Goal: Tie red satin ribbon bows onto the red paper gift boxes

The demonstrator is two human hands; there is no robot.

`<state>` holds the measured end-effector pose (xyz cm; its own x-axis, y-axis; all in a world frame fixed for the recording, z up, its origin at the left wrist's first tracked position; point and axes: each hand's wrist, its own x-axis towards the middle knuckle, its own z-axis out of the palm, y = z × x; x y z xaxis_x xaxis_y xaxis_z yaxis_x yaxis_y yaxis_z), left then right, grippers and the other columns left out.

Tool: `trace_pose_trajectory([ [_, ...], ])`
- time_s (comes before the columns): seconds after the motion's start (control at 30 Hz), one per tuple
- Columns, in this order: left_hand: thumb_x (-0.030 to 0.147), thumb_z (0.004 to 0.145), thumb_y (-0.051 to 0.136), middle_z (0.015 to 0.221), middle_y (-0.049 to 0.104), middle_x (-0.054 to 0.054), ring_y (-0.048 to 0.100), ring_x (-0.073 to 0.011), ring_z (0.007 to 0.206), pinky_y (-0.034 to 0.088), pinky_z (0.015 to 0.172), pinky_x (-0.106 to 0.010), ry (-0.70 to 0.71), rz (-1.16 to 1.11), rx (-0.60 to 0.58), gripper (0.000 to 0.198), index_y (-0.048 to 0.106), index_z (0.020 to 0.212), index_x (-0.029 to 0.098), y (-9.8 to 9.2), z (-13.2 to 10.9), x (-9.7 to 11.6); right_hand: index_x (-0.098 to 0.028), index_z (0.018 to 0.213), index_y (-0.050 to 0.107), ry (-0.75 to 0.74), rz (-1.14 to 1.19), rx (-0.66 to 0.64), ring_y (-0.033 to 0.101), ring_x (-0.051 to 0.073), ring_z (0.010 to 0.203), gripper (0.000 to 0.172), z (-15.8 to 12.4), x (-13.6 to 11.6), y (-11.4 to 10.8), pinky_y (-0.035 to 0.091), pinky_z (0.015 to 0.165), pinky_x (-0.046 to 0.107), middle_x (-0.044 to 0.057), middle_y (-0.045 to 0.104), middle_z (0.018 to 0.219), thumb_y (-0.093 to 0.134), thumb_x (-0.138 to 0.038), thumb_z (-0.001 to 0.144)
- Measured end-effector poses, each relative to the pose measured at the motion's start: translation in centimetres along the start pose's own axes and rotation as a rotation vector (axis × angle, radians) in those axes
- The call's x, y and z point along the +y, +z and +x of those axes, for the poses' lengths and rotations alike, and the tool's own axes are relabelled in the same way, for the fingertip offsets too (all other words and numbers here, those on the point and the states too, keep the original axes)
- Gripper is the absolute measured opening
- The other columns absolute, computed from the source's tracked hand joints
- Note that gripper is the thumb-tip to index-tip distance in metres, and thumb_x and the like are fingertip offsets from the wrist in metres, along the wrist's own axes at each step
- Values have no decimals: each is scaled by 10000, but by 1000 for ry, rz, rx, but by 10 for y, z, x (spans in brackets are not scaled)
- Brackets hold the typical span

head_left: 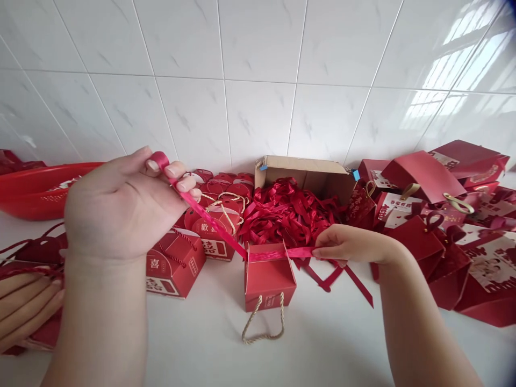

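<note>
A small red gift box (269,278) with a rope handle stands on the white floor in the middle. A red ribbon (213,223) runs across its top. My left hand (124,207) is raised at the left and pinches one end of the ribbon, looped over a finger. My right hand (349,244) pinches the other end just right of the box, low near the floor. The ribbon is pulled taut between both hands.
An open cardboard box (306,172) spilling red ribbons (286,212) lies behind. Several red gift boxes (189,252) sit left of centre, folded red boxes (443,215) at right, a red basket (36,188) far left. Another person's fingers (24,306) rest at the lower left.
</note>
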<state>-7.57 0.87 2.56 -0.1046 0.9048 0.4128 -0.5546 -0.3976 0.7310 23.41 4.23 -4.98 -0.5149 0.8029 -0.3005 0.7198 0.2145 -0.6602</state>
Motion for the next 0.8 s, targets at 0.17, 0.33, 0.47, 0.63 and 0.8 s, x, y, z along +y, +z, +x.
trace_pose_trajectory([
  [0.17,106,759,464,514,472,21,482,-77,520,385,529,-251,36,-2,44,218,499,546,139,0,-2,5,-173,554,470,30,14,102,322,79,471,464,-20,1,-11,261,472,246,-30,399,519,519,-532,845],
  [0.33,123,821,457,553,527,24,522,-71,564,402,544,-244,84,23,42,285,566,558,138,-3,-2,4,-196,632,564,-201,335,339,438,112,555,384,-33,4,-16,359,542,263,6,522,618,571,-518,840],
  [0.47,209,808,614,609,556,15,526,-90,602,443,560,-254,173,90,-31,213,644,602,165,-9,0,-2,-249,757,699,-432,703,453,626,211,838,251,-24,5,-14,509,745,325,45,699,881,617,-478,820],
  [0.63,401,655,800,705,650,-6,584,-135,665,493,623,-277,256,214,-163,224,745,717,193,-12,0,-5,-277,686,718,-602,954,459,665,210,951,250,-11,-2,-9,536,858,332,-2,737,899,590,-419,848],
  [0.8,263,654,811,749,710,-26,629,-148,755,502,642,-251,289,256,-198,173,762,812,210,-1,-6,-10,-290,806,752,-724,1017,569,680,195,851,350,-10,-21,2,555,811,339,3,738,859,510,-533,873],
])
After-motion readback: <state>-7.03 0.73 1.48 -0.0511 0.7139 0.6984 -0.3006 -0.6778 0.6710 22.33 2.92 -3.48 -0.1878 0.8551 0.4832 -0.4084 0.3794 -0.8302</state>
